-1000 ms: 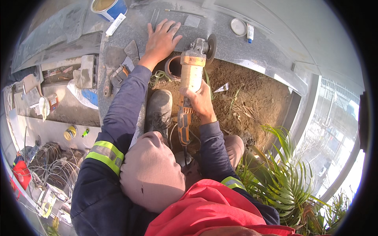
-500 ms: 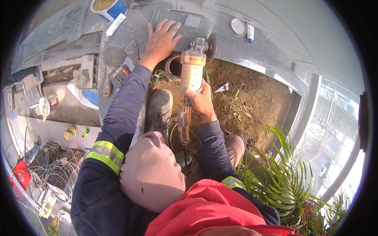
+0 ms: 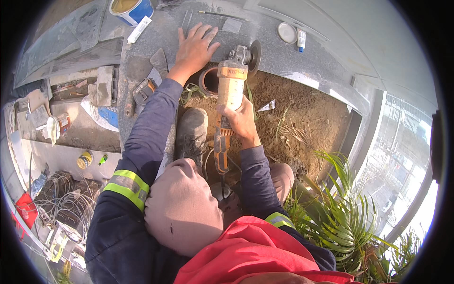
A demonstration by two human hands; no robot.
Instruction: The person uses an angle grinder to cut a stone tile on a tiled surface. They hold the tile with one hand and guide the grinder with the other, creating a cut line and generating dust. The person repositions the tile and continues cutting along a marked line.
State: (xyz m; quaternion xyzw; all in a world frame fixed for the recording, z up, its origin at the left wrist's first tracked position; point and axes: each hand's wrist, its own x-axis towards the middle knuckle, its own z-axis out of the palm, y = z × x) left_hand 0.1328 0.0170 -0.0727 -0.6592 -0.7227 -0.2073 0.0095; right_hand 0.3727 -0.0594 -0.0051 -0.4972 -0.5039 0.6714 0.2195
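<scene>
My right hand (image 3: 241,120) is wrapped round the body of a yellow-orange angle grinder (image 3: 231,90). The grinder's disc (image 3: 255,56) stands upright at the inner edge of the grey stone slab (image 3: 274,59), with a faint haze of dust above it. My left hand (image 3: 195,51) lies flat on the slab to the left of the grinder head, fingers spread and holding nothing. A brown pipe end (image 3: 208,81) sits in the soil, partly hidden behind the grinder. The lower grip runs down to a dark cord between my knees.
A tape measure (image 3: 143,92) and a trowel (image 3: 137,71) lie left of my left forearm. At the back are a blue-and-white can (image 3: 131,11), a white tube (image 3: 139,30) and a round lid (image 3: 287,32). Palm leaves (image 3: 350,203) rise at the right, beside bare soil (image 3: 302,113).
Almost nothing differs. Both hands and the grinder hold the same place, and the dust haze by the disc persists.
</scene>
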